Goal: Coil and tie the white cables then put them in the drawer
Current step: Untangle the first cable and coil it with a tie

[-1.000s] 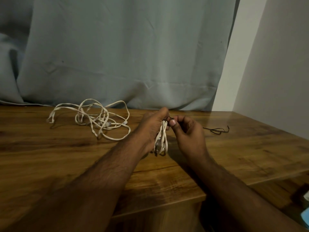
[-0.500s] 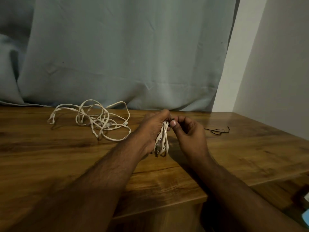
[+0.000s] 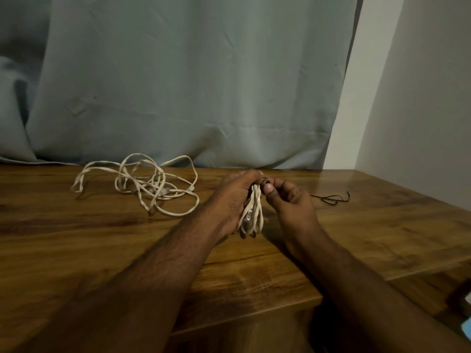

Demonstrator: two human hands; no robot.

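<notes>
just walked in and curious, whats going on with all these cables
A person is bundling white cables at a wooden table. The left hand grips a coiled cable bundle while the right hand pinches something dark at its top, apparently a tie. A tangled cable pile and a black tie lie on the table.

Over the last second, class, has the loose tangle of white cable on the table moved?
No. The loose white cable lies in the same spot against the curtain hem and table.

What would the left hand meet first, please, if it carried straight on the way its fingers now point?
Probably the curtain. The left hand, gripping the coiled cable, points away across the table, whose surface beyond looks bare. Depth is hard to judge.
</notes>
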